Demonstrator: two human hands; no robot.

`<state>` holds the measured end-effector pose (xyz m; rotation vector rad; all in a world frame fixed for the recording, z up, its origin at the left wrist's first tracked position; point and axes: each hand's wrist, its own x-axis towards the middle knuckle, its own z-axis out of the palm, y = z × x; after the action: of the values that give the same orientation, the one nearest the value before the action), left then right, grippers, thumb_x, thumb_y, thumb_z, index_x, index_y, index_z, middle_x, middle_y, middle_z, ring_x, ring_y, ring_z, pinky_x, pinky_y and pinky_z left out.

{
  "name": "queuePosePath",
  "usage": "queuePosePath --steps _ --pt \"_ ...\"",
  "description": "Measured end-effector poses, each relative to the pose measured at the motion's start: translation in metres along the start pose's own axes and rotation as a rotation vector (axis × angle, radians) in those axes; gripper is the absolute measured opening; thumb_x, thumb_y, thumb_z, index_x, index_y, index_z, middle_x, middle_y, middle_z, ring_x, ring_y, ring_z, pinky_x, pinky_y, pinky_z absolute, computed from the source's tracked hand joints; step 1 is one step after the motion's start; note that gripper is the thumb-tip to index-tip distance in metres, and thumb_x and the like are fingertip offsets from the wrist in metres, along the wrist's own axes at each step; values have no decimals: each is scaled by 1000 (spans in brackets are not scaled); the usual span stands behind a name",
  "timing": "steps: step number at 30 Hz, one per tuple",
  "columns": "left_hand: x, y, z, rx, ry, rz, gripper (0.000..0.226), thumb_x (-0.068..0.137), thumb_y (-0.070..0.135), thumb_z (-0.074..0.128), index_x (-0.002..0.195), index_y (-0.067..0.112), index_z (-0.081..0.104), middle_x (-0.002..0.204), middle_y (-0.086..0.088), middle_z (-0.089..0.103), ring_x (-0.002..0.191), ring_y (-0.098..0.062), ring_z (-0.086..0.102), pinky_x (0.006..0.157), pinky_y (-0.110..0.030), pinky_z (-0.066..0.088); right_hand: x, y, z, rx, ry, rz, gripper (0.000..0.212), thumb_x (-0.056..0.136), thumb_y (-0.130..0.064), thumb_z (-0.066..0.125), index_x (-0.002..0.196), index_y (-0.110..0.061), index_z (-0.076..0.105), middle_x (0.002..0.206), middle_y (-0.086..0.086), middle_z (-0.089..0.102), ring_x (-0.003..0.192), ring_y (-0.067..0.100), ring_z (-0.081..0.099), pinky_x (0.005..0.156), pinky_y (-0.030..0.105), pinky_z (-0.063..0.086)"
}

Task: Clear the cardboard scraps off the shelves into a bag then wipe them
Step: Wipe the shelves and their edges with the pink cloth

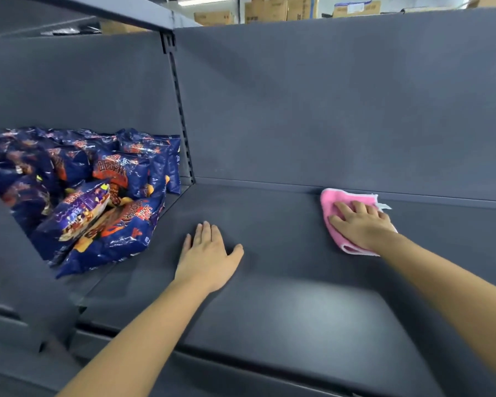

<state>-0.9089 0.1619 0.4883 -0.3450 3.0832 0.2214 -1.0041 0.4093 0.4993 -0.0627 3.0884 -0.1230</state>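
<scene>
Pink fleecy cloth lies flat on the dark grey metal shelf, far right part, its far edge close to the grey back panel. Long axis runs far-left to near-right; a small white tag sticks out at the far right corner. Right hand lies on top, fingers straight and spread, pointing far-left, palm pressing the cloth down; the near right part of the cloth is hidden under palm and wrist. Left hand flat on bare shelf, fingers together, thumb out, well apart from the cloth to its left, holding nothing. Blue foil snack bags heaped in the left bay, some cut off by the frame edge; print blurred.
</scene>
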Motion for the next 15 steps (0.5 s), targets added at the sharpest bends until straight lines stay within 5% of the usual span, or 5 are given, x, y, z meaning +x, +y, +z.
queuePosePath --steps 8,15 --pt "6 -5 3 -43 22 8 61 100 32 25 151 2 9 160 -11 3 149 -19 1 120 -36 3 17 -97 8 21 -11 -193 53 97 -46 20 147 -29 21 155 8 18 143 31 16 115 45 10" --pt "4 -7 -1 -61 36 20 59 99 28 26 149 1 13 160 -13 8 149 -21 5 120 -37 5 -85 -97 16 15 -37 -414 53 98 -48 20 149 -37 10 159 -1 3 147 20 0 117 38 0"
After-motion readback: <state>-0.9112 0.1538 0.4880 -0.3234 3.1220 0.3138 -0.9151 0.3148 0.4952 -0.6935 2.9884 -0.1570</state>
